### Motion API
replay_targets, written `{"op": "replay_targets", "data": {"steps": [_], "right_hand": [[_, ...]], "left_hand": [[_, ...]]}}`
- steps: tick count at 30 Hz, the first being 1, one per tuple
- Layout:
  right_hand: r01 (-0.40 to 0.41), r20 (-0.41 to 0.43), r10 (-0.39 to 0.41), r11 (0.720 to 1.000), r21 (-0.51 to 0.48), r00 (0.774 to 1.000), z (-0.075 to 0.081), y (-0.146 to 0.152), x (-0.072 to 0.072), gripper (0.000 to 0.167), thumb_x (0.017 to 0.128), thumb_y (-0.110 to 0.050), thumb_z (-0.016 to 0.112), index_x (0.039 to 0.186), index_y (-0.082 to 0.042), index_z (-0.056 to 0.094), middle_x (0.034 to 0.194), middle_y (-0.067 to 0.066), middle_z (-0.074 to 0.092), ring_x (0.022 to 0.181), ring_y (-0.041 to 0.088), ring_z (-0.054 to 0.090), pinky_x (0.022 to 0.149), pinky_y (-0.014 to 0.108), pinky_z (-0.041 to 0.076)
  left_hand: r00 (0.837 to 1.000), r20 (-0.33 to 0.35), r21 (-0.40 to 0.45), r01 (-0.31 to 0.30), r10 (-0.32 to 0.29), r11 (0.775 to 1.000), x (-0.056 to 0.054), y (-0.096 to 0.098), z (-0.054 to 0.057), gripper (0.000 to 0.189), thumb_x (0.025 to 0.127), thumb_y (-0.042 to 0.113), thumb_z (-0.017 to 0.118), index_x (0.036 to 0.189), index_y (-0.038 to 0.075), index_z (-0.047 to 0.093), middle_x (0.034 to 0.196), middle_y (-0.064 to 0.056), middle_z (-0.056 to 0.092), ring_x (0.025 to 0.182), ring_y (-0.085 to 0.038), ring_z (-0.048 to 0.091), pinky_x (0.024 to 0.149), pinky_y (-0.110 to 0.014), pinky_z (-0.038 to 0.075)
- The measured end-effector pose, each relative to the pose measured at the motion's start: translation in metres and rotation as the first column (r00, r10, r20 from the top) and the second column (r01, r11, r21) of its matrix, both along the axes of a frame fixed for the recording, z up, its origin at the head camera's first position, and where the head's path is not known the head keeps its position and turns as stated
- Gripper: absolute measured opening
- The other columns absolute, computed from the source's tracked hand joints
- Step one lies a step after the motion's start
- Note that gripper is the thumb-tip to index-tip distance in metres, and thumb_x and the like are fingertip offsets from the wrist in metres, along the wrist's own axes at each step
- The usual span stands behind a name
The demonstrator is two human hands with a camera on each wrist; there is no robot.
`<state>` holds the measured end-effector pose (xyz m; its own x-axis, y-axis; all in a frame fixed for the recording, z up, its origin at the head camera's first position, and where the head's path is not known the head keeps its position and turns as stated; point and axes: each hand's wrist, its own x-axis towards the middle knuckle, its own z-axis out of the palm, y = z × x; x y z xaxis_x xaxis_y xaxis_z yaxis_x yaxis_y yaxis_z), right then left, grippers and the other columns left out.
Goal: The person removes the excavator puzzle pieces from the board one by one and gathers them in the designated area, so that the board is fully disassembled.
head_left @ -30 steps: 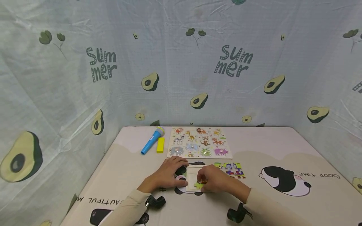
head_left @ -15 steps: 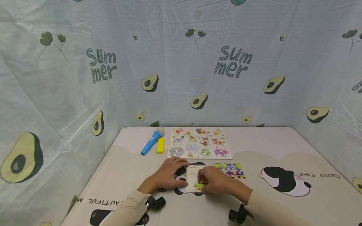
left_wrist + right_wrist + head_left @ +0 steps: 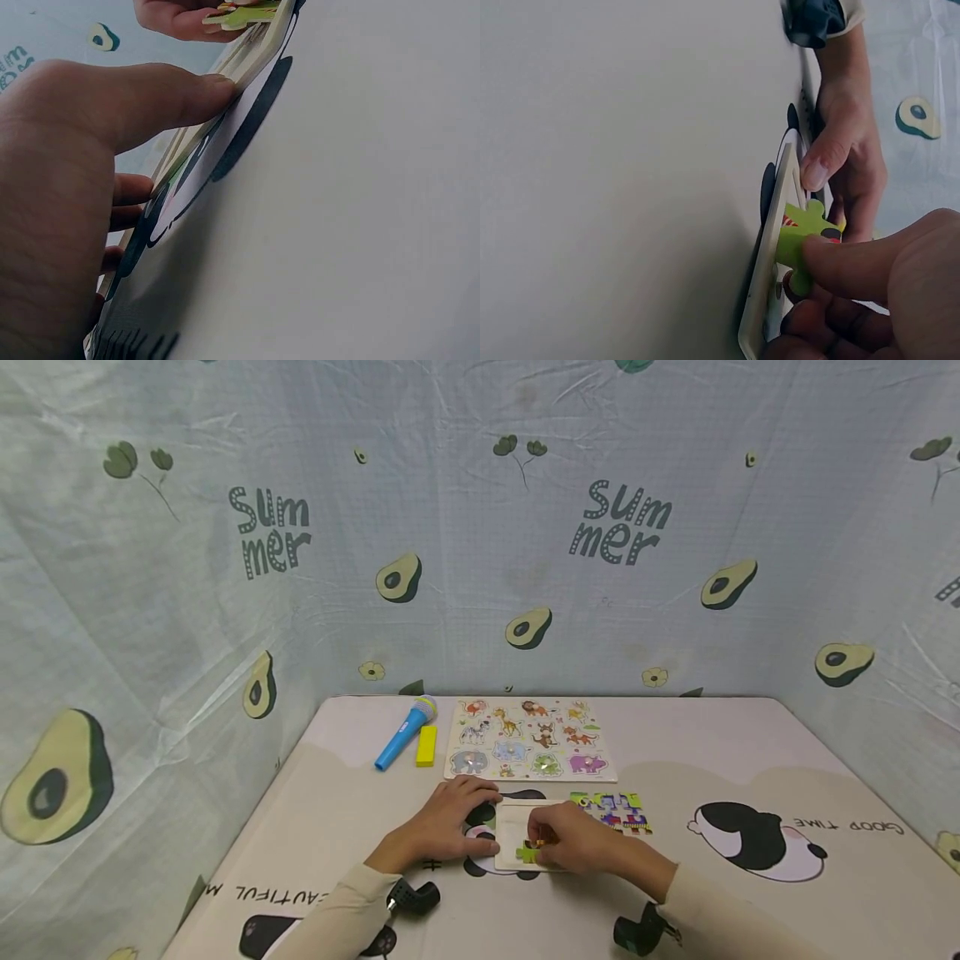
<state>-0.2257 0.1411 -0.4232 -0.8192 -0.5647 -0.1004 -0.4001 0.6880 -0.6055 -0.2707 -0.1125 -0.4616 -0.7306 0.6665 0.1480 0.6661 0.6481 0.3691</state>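
A shallow pale puzzle tray (image 3: 512, 828) lies on the table in front of me. My left hand (image 3: 450, 818) rests at its left side, the thumb (image 3: 199, 97) on the rim in the left wrist view and the other fingers loosely extended. Over the tray's lower part, my right hand (image 3: 576, 839) pinches a green jigsaw piece (image 3: 810, 221) with red and dark markings. That piece is tilted up from the tray floor in the right wrist view. Several colourful jigsaw pieces (image 3: 626, 814) lie together to the right of the tray, partly behind my right hand.
An animal puzzle board (image 3: 531, 739) lies just beyond the tray. Left of it are a blue toy microphone (image 3: 401, 739) and a yellow block (image 3: 426, 747). Printed cloth walls (image 3: 457, 635) enclose the table (image 3: 675, 735) at the back and sides.
My right hand has shifted slightly to the right over the tray, and more of the green jigsaw piece shows. My left hand has stayed in place.
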Motion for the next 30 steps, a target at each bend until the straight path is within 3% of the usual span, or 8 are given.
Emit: {"op": "replay_targets", "data": {"steps": [12,21,30], "right_hand": [[-0.016,-0.038,0.011,0.990,-0.139,0.999,0.005,0.020,0.000,0.008,0.098,-0.009,0.065,0.093,-0.015,0.066,0.084,-0.007,0.062,0.075,0.009,0.054,0.067,0.025,0.046],[0.015,-0.068,-0.025,0.988,-0.154,0.997,0.012,0.052,0.003,0.005,0.098,-0.008,0.065,0.097,-0.012,0.068,0.084,-0.006,0.063,0.072,0.008,0.055,0.064,0.025,0.049],[0.102,-0.008,-0.104,0.984,-0.147,0.995,0.011,0.091,0.003,0.003,0.095,-0.008,0.069,0.097,-0.008,0.066,0.080,0.000,0.060,0.064,0.012,0.056,0.053,0.025,0.049]], "left_hand": [[1.000,0.008,0.007,-0.003,0.003,1.000,0.000,0.001,-0.001,0.067,0.085,0.059,0.067,0.141,0.024,0.058,0.147,0.005,0.051,0.140,-0.020,0.038,0.114,-0.052,0.030],[1.000,0.000,-0.001,0.000,0.000,1.000,-0.001,0.001,0.000,0.067,0.085,0.059,0.066,0.141,0.024,0.058,0.147,0.005,0.051,0.140,-0.020,0.038,0.114,-0.052,0.030],[1.000,0.004,0.002,0.005,-0.005,1.000,0.000,0.000,0.000,0.067,0.085,0.058,0.067,0.141,0.023,0.058,0.147,0.003,0.051,0.140,-0.022,0.038,0.114,-0.054,0.030]]}}
